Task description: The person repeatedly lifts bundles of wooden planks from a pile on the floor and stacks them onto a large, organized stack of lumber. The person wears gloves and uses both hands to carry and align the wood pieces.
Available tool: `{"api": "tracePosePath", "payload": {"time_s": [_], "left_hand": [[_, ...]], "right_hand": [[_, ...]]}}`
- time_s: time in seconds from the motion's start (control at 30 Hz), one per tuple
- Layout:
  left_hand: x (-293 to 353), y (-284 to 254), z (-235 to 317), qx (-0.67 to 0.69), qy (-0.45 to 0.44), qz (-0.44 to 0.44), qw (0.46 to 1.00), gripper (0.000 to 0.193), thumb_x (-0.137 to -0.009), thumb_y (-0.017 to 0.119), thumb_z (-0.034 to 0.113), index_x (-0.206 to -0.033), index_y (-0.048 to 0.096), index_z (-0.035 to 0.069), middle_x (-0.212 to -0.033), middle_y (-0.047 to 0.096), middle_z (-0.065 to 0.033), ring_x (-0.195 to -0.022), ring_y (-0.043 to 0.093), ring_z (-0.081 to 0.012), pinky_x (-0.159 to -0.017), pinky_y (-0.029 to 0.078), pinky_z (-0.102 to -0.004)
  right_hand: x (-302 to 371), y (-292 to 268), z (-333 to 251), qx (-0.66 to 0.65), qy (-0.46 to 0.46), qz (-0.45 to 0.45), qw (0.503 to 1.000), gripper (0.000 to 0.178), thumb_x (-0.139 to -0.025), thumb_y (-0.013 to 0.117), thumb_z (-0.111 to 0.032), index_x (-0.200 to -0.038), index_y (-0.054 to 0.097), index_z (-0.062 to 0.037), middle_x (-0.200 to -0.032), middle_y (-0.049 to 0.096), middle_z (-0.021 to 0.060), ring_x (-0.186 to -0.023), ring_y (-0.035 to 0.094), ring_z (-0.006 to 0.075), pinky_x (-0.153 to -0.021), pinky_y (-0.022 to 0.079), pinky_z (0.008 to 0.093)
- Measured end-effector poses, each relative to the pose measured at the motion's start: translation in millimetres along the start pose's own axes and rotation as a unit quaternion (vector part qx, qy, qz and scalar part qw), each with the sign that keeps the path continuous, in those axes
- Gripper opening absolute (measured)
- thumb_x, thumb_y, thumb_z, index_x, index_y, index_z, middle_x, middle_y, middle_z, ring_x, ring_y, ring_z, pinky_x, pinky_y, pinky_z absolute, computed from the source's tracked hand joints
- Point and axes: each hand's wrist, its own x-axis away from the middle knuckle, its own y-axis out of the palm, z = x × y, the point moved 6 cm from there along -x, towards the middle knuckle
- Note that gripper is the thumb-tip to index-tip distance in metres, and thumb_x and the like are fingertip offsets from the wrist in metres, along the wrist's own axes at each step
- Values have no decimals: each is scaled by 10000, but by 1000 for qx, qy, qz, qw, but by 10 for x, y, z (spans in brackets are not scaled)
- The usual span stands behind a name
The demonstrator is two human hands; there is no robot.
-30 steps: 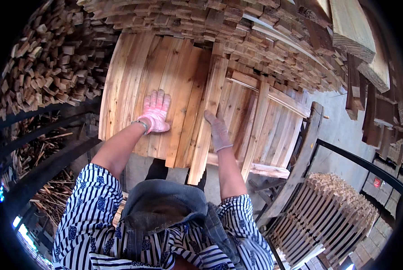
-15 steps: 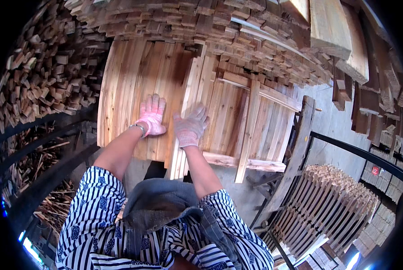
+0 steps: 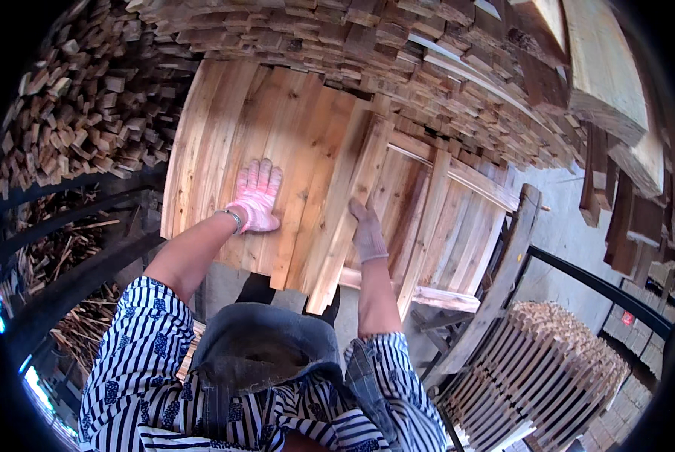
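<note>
My left hand [image 3: 257, 197], in a pinkish-white work glove, lies flat with fingers spread on a layer of long, light brown wooden boards [image 3: 307, 173]. The boards sit side by side, their near ends uneven. My right hand [image 3: 369, 235], in a greyish glove, is at the right edge of a narrow wooden strip [image 3: 350, 218] on the right side of this layer. Its thumb side shows against the strip, and the other fingers are mostly hidden. Right of that hand, a wooden crosspiece [image 3: 425, 226] lies over lower boards [image 3: 458, 226].
Stacked lumber [image 3: 397, 68] rises behind the boards, with piled sticks [image 3: 89, 113] at left. Thick beams [image 3: 604, 68] jut in at upper right. A dark metal rail [image 3: 601, 290] and a slanted wooden post [image 3: 503, 279] stand at right, near bundled slats [image 3: 540, 369].
My right hand has moved right, from lying flat on the boards to the strip's edge. The strip and neighbouring boards have shifted right. My left hand stays flat at nearly the same place.
</note>
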Motion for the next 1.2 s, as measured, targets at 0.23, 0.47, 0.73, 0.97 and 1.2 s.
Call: {"api": "tracePosePath", "payload": {"time_s": [0.23,0.47,0.73,0.97,1.2], "left_hand": [[-17,143,4,-5,-2,-1,1000,1053,-724,635,477,-1492,68,33,-1556,-5,-241,-1441,-45,-428,-1150,-6,-528],[4,153,-6,3,-5,4,1000,1075,-709,650,461,-1497,50,43,-1554,-4,-243,-1439,-38,-431,-1151,-1,-523],[61,117,16,19,9,35,999,1048,-706,668,411,-1489,80,36,-1556,18,-223,-1444,-28,-413,-1153,23,-529],[103,177,-134,16,-14,60,998,1053,-678,678,417,-1473,116,14,-1541,71,-239,-1440,6,-417,-1155,34,-515],[38,136,-41,39,10,70,997,1045,-684,673,409,-1477,114,22,-1542,73,-241,-1435,28,-429,-1150,41,-526]], "right_hand": [[191,212,-151,509,-133,141,839,800,-831,616,-281,-1443,193,12,-1450,309,312,-1339,366,394,-1065,387,389],[525,-492,-749,793,-176,124,570,597,-856,529,-342,-1338,363,-32,-1210,557,267,-1147,546,389,-930,468,456],[838,-1456,-788,550,-5,294,782,610,-767,652,-228,-1277,365,-56,-1067,619,244,-972,612,437,-820,493,495],[382,-734,-1018,494,-34,207,844,804,-769,705,-448,-1355,301,-73,-1074,614,266,-1024,604,435,-790,492,470],[4,-7,-320,524,-147,206,813,830,-883,536,-537,-1401,289,62,-1334,462,318,-1215,494,396,-985,431,397]]}}
